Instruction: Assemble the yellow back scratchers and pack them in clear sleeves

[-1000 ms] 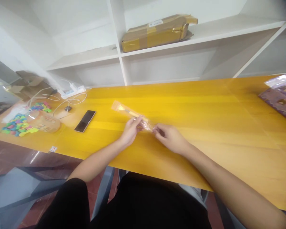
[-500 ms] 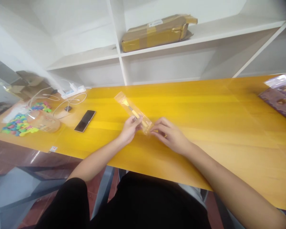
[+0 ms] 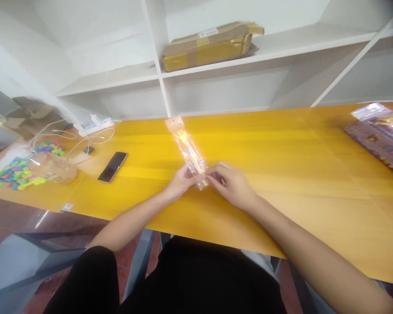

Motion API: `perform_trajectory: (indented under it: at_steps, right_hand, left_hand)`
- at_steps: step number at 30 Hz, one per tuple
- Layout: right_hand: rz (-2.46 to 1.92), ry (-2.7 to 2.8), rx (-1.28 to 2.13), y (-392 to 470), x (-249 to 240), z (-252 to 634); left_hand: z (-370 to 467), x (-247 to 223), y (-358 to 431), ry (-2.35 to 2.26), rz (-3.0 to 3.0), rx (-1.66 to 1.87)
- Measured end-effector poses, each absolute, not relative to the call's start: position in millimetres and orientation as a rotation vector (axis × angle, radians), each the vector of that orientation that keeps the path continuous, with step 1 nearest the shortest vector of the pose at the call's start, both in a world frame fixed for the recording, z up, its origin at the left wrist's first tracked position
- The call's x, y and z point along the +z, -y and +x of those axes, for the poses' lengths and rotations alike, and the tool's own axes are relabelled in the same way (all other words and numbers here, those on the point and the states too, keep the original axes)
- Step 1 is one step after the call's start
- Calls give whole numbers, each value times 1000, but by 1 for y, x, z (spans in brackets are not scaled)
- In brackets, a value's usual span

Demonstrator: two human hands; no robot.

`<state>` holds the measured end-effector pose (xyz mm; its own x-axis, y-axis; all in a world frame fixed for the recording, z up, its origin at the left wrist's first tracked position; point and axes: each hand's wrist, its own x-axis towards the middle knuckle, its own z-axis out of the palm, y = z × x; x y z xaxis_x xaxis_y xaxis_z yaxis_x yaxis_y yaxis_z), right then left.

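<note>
A small yellow hand-shaped back scratcher [image 3: 182, 137] lies inside a narrow clear plastic bag [image 3: 174, 124], its hand end pointing away from me. My left hand [image 3: 180, 183] grips the lower part of the bag, thumb across the front. Close against it, the fingers of my right hand [image 3: 232, 183] pinch at the bag's lower right edge. The bag is held tilted just above the yellow table [image 3: 268, 148], and its near end is partly hidden by my fingers.
Left on the table are a phone [image 3: 112, 167], a power strip [image 3: 94, 126] with white cables, a clear plastic jar [image 3: 57, 169] and colourful small toys [image 3: 16, 173]. A purple printed package [image 3: 376, 135] lies at right. A taped cardboard box [image 3: 211, 48] sits on the shelf.
The bag has swung more upright, its far end moving right and toward the back. My left thumb has shifted right, so both hands now meet at the bag's near end.
</note>
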<state>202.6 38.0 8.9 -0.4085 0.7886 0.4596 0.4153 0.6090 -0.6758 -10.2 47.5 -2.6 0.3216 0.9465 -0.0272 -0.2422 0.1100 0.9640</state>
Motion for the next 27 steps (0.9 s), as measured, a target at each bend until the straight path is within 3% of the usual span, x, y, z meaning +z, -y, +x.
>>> perform_trajectory:
  at_steps: [10, 21, 27]
  right_hand:
    - [-1093, 1918, 627, -43, 4, 205]
    - [-1006, 1799, 1292, -39, 11, 202]
    - [-979, 1737, 1402, -41, 12, 201]
  left_hand:
    - [-10, -5, -49, -773, 1178, 1015]
    - [-15, 0, -48, -702, 1215, 951]
    - [-19, 1, -50, -681, 1261, 941]
